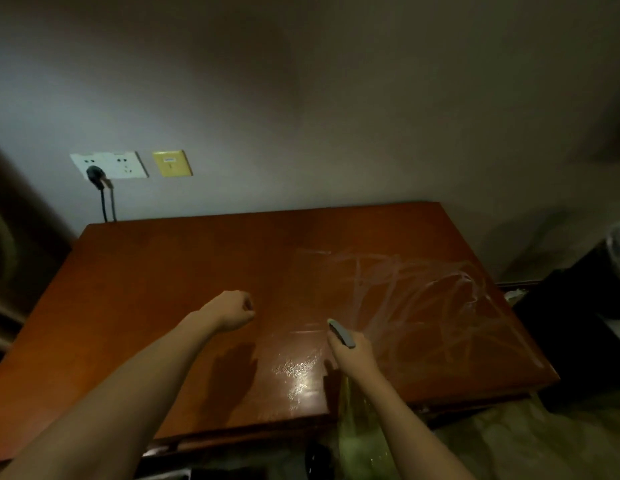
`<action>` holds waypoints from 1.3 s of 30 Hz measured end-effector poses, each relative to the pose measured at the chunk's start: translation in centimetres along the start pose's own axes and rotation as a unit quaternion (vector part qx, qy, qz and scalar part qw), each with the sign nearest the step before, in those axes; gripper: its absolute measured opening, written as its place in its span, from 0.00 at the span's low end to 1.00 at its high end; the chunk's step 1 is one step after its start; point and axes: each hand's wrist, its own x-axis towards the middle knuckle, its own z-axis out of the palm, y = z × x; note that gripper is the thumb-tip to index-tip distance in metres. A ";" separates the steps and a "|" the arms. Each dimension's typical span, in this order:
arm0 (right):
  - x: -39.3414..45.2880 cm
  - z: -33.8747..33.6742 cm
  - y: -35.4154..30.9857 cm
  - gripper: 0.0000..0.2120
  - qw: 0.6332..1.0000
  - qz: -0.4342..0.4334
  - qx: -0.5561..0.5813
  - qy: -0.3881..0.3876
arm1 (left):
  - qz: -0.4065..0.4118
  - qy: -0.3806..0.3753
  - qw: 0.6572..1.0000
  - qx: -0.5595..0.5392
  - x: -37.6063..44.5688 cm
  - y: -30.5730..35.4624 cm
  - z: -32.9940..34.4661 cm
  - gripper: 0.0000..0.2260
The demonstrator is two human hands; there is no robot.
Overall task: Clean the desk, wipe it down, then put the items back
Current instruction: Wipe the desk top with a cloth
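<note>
- Nearest the lens, at the bottom centre of the frame: spray bottle [362, 441], translucent yellow-green, body blurred and partly hidden behind the right forearm.
- Gripped at the neck by the right hand [351, 351], fingers curled round it; grey trigger head [342, 333] poking out above the knuckles, pointing up and left across the desk.
- Left hand [234, 310] held over the middle of the desk, fingers curled into a loose fist, nothing in it; possibly just clear of the wood rather than touching, hard to tell from this angle.
- Dark shadow of that hand on the wood, below it.
- Desk [156, 271], reddish-brown wood, filling the centre of the frame, pushed up against the wall.
- Wet patch of droplets [296, 370] shining just left of the right hand, near the front edge.
- Whitish looping smears [422, 299] across the right half of the desktop, reaching the right edge.
- Upper left of the frame, on the wall: white socket plate [119, 164] with a black plug [94, 174] in it, cable hanging down behind the back-left corner of the desk.
- Just right of the socket: yellow wall plate [172, 163].
- Right edge of the frame: dark furniture, too dim to make out.
</note>
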 end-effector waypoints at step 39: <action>7.2 -7.6 2.1 0.14 0.999 0.022 -0.041 0.006 | 0.016 -0.002 1.000 0.006 4.4 6.5 -0.3 0.13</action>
